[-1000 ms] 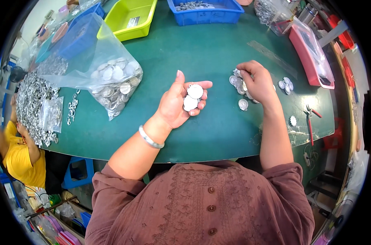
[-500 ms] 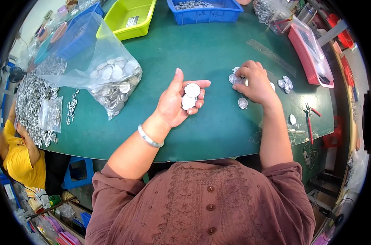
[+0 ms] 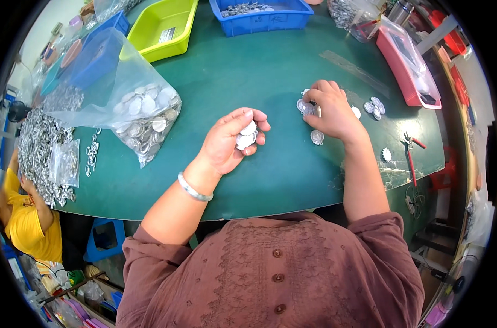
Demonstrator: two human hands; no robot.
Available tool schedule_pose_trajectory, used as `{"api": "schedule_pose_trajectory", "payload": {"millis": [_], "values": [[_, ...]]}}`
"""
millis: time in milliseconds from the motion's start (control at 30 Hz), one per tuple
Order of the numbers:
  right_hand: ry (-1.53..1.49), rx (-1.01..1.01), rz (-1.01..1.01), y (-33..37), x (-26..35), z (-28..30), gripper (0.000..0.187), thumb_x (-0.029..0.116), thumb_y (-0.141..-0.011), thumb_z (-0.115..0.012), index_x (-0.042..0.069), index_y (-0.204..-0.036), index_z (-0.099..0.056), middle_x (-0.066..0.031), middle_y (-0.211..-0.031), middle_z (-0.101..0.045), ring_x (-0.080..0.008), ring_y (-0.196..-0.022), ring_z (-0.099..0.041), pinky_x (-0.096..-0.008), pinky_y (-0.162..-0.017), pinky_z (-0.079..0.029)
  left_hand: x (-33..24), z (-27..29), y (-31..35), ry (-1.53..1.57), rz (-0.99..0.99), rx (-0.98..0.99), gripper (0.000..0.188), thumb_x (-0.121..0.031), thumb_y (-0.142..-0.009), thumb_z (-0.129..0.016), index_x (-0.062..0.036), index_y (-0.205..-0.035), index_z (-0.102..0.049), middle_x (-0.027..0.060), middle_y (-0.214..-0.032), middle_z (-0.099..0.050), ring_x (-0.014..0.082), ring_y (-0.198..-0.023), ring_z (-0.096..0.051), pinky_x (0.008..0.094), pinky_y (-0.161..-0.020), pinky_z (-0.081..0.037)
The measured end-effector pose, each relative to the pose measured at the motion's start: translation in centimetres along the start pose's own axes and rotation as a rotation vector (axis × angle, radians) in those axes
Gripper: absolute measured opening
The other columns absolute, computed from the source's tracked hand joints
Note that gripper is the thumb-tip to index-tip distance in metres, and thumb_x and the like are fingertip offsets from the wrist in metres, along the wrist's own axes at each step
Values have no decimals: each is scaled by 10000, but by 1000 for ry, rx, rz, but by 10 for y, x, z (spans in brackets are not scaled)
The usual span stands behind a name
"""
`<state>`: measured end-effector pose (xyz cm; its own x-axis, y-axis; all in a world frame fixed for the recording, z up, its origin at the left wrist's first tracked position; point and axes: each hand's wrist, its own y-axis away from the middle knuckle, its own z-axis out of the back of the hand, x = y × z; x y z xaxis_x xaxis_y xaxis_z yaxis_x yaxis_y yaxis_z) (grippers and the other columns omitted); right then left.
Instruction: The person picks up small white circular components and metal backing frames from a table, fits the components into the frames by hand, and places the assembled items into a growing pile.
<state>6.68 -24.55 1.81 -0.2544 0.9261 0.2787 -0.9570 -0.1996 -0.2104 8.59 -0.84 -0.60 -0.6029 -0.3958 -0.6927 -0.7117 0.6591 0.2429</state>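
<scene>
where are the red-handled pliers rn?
In the head view, the red-handled pliers lie on the green table at its right edge, right of the right hand and below the pink tray.

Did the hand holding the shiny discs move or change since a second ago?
Yes. The left hand has curled its fingers shut over the silver discs, which lay on an open palm before. It stays at the same spot beside the clear bag of discs.

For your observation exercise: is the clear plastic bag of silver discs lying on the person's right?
No, the clear plastic bag of silver discs lies left of the left hand.
</scene>
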Motion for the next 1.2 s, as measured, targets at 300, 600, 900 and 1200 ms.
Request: {"api": "schedule_pose_trajectory", "payload": {"millis": [300, 600, 900, 1200], "values": [[-140, -59, 60, -3, 6, 5, 205, 56, -558, -622, 44, -700, -475, -113, -759, -458, -309, -787, -456, -382, -671, -365, 2, -8, 5, -9, 59, 27, 165, -95, -806, -563, -60, -966, -546, 44, -777, -554, 123, -649, -540, 185, -436, -401], [-613, -105, -129, -7, 33, -8, 153, 9, -702, -594, 20, -702, -441, -71, -608, -455, -158, -534, -446, -286, -480, -363, 8, 2, 2, -81, 55, -6, 145, -141, -840, -539, -51, -953, -547, 10, -731, -515, 84, -631, -505, 172, -433, -370], [-661, -222, 185, 0, 61, -21, 158, -19, -694, -614, 19, -742, -468, -74, -692, -496, -165, -577, -511, -260, -497, -416, 14, -9, 3, -314, 44, -44, 249, -300, -865, -516, -70, -955, -546, -13, -718, -508, 64, -592, -485, 168, -437, -353], [-716, -203, 366, -1, 65, -16, 182, -51, -668, -603, 15, -816, -521, -91, -811, -508, -186, -649, -529, -261, -538, -433, 15, -2, 3, -341, -33, -50, 221, -290, -879, -486, -80, -900, -551, -9, -723, -515, 63, -599, -486, 170, -441, -357]]}}
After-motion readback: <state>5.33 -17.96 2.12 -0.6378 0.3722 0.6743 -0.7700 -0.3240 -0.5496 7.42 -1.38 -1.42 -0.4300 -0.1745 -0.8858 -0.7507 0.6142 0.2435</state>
